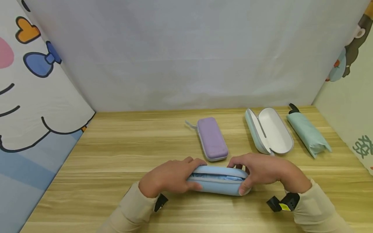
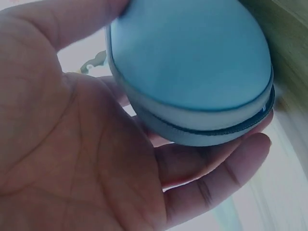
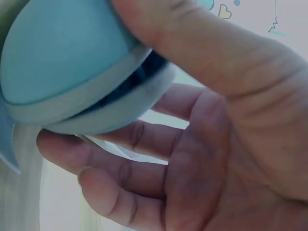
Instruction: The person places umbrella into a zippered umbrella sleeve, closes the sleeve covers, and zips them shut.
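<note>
A light blue zip case lies on the table in front of the person, its long opening partly parted. Blue crinkled material shows inside the gap. The left hand grips the case's left end, thumb on the near side and fingers over the far side. At the opposite end, the right hand holds the case with its thumb against the near face and fingers curled behind. Both wrist views show the rounded ends of the case between thumb and fingers, with the pale zip edges apart on the right.
Just beyond the blue case lies a closed purple case with a strap loop. An open pale green glasses case with a white inside sits farther right. Beside it is a folded mint umbrella with a black handle. A white cloth hangs behind the table.
</note>
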`<state>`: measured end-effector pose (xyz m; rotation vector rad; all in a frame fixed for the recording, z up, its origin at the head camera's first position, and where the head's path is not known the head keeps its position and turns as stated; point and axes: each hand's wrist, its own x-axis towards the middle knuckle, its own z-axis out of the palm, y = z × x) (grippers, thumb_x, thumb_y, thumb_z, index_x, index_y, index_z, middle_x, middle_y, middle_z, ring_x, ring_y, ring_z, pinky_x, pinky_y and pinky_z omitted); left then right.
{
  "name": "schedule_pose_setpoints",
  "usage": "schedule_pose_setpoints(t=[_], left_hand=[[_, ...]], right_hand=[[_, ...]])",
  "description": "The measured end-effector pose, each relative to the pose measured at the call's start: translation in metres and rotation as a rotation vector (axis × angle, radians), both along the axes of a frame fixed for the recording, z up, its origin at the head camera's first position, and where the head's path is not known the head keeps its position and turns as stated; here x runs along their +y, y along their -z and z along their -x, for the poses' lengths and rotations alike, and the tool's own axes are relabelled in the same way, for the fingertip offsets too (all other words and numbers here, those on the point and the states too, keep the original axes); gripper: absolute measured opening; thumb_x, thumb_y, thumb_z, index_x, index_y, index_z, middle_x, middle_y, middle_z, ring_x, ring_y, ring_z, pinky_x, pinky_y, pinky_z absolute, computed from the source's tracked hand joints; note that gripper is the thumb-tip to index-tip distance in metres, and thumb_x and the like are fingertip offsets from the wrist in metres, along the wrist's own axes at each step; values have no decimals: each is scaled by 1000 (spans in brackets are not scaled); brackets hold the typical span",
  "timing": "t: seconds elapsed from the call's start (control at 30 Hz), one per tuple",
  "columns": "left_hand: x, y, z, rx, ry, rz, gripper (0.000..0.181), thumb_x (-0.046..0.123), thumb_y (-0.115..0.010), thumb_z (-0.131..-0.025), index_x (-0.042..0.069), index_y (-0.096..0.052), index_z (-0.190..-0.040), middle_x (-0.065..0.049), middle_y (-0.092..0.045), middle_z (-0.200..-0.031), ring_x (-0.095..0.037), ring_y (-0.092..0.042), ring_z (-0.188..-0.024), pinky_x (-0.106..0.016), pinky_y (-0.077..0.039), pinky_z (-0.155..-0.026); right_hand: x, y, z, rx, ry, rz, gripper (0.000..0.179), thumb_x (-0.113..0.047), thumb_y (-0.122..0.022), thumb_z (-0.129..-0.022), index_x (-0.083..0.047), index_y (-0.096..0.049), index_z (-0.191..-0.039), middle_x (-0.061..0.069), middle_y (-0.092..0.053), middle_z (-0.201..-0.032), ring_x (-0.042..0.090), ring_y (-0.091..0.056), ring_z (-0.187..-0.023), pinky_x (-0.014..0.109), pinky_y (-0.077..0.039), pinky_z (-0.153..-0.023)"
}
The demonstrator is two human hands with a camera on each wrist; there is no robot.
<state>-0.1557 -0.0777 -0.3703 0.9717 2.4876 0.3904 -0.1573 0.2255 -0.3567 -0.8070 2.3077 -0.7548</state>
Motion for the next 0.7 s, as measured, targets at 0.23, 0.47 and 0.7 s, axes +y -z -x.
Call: schedule_pose_setpoints(t=[0.23, 0.47, 0.7], left_hand=[[0, 2, 2, 18, 37, -45, 65, 49, -73, -95, 23, -48, -149, 3, -58, -120, -11, -60, -96, -35, -51, -88], [5, 6, 5, 103, 80, -87, 58, 50, -72, -95, 20, -56, -142, 4, -63, -115, -8, -60, -92, -32, -51, -86], [6, 6, 4, 149, 68, -79, 52, 47, -71, -97, 19, -58, -138, 4, -64, -110, -10, -60, -85, -33, -52, -81]], right_hand=[[2, 0, 1, 41, -34, 8, 42, -42, -88, -80, -24, -66, -111, -10, -62, -97, 12, -59, -83, 29, -50, -72], [1, -3, -2, 12, -13, -45, 47, -42, -85, -84, -24, -63, -122, -9, -63, -104, 12, -59, -91, 32, -49, -79], [-16, -1, -12, 158, 22, -80, 66, -50, -85, -81, -18, -59, -133, -5, -63, -114, 14, -59, -98, 39, -49, -85]])
